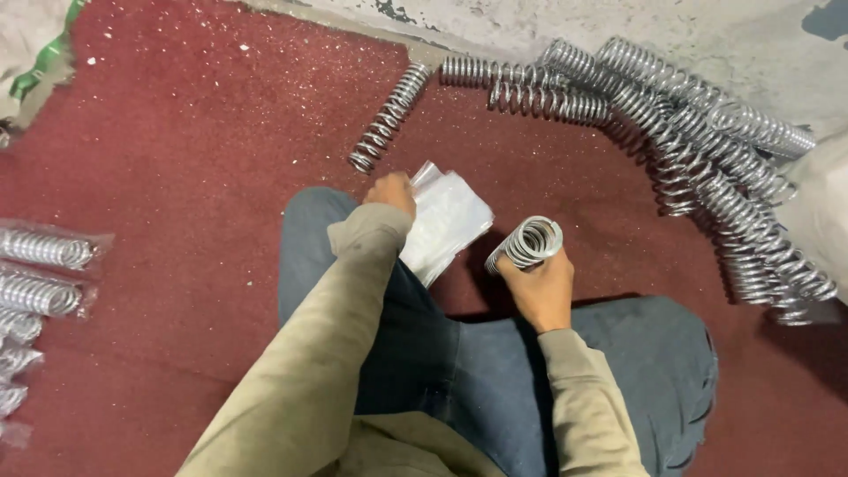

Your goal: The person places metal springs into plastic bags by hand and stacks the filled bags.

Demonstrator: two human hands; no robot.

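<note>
My right hand (pixel 539 287) grips a shiny metal coil spring (pixel 526 243), its open end turned up toward the camera. My left hand (pixel 391 192) rests on a stack of clear plastic bags (pixel 446 221) lying on my left knee, fingers pinching the top of the stack. I am seated on a dark red floor (pixel 203 159), my legs in dark blue trousers (pixel 442 353) and my arms in olive sleeves.
Several loose coil springs (pixel 698 150) are heaped against the wall at the upper right, one single spring (pixel 389 115) lying apart. Several springs wrapped in plastic bags (pixel 40 283) line the left edge. A pale concrete wall base (pixel 530 22) runs along the top.
</note>
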